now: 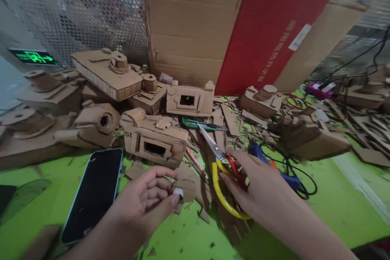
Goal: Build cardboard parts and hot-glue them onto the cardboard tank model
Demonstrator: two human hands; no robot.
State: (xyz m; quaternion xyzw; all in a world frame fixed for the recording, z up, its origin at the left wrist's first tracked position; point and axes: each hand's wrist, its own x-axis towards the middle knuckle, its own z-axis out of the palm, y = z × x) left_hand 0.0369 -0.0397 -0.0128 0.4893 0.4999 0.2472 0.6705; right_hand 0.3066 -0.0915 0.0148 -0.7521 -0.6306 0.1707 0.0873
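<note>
My right hand [257, 180] grips the red handle of a pair of scissors [225, 195]. The other, yellow handle loop hangs below the fingers, and the blades point away to the upper left. My left hand [149, 201] is closed in a loose pinch, with a small white piece [178, 191] between thumb and fingertips; its exact kind is unclear. Just beyond that hand lies a flat cardboard scrap [186, 180]. A cardboard camera model [155, 142] with a rectangular window stands in front of it. Past the scissor tips lies a green utility knife [202, 124].
A phone [93, 193] lies left of my left hand. Right of my right hand sits a blue glue gun [289, 176] with a looping black cord. More cardboard models [106, 71] and many offcuts cover the green table [326, 219]. Large cardboard sheets [189, 24] lean behind.
</note>
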